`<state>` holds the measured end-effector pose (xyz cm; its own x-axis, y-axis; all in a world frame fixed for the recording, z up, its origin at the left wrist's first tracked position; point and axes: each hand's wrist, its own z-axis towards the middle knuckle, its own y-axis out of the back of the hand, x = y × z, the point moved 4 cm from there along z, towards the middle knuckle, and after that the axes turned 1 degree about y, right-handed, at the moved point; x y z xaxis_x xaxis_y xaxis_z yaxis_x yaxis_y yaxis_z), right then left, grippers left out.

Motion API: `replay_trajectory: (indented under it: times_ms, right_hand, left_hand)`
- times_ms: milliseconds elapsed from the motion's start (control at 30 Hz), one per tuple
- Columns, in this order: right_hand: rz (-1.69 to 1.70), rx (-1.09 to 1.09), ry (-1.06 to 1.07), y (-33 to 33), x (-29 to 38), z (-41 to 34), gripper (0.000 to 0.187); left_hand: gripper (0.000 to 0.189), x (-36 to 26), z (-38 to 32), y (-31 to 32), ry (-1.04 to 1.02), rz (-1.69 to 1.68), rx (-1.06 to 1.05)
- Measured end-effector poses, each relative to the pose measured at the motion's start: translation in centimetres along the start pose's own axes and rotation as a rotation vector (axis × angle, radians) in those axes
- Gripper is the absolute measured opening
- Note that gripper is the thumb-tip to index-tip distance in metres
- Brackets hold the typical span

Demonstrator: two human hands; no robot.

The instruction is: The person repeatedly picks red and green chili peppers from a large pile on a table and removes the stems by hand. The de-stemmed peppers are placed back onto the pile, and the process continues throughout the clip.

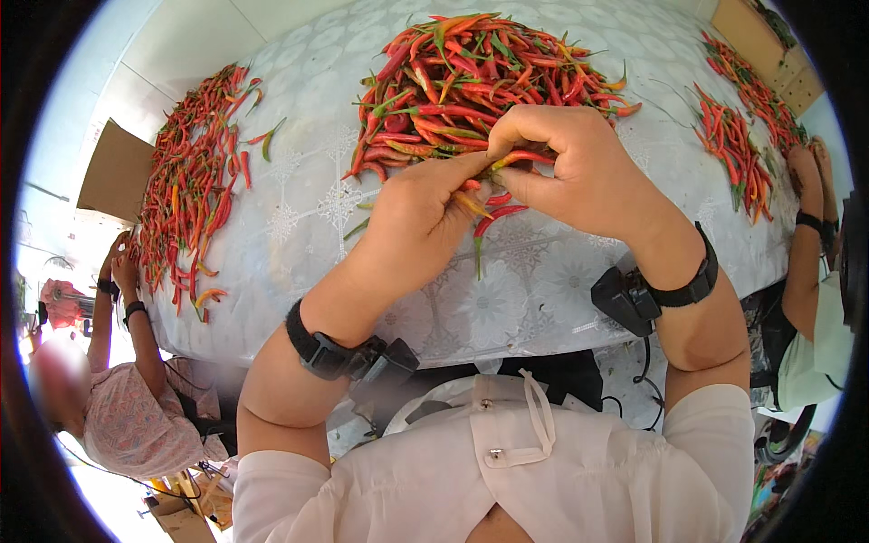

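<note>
A big heap of red chili peppers [468,81] lies on the patterned tablecloth [312,170] before me. At its near edge my left hand [428,210] is closed around a few chilies, and an orange tip [470,203] pokes out below the fingers. My right hand [563,163] pinches at the stem end of a red and yellow chili [523,157], its fingertips close to those of my left hand. The exact contact between the fingertips is partly hidden. Just below the hands a curved red chili with a green stem [499,218] rests on the cloth.
To the left lies another chili heap [190,176], with a cardboard box [115,173] and a co-worker's hands [122,265] beside it. On the right are a small chili pile [730,146], a longer heap [753,88] and another person's hands [808,170]. Black devices are strapped to my wrists.
</note>
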<state>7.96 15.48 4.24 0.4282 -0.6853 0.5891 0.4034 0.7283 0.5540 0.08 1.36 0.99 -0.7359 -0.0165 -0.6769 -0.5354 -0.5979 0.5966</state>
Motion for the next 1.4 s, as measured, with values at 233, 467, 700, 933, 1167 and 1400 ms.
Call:
replay_trajectory:
  times_ms: [233, 467, 700, 933, 1167, 1400]
  right_hand:
    - [0.114, 0.008, -0.079, -0.2, 0.0, -0.1, 0.017]
    - [0.095, 0.211, -0.3, -0.2, -1.0, 0.0, 0.018]
    - [-0.381, 0.577, -0.154, -2.2, -2.0, -1.2, 0.025]
    - [-0.362, 0.603, -0.175, -2.3, -2.0, -1.1, 0.018]
    - [-0.435, 0.555, -0.075, -2.4, -1.8, -1.4, 0.016]
    - [-0.433, 0.575, -0.084, -2.4, -1.6, -1.2, 0.015]
  left_hand:
    - [0.025, 0.1, 0.1, 0.1, 0.074, -0.171, -0.053]
    - [0.026, 0.7, 0.3, 1.5, 0.289, -0.632, -0.214]
    - [0.017, 2.2, 0.7, 1.0, 0.482, -1.15, -0.213]
    - [0.01, 3.3, 0.6, 0.9, 0.496, -1.295, -0.124]
    - [0.013, 3.0, 0.6, 0.6, 0.496, -1.242, -0.138]
    - [0.008, 3.0, 0.5, 0.5, 0.525, -1.209, -0.12]
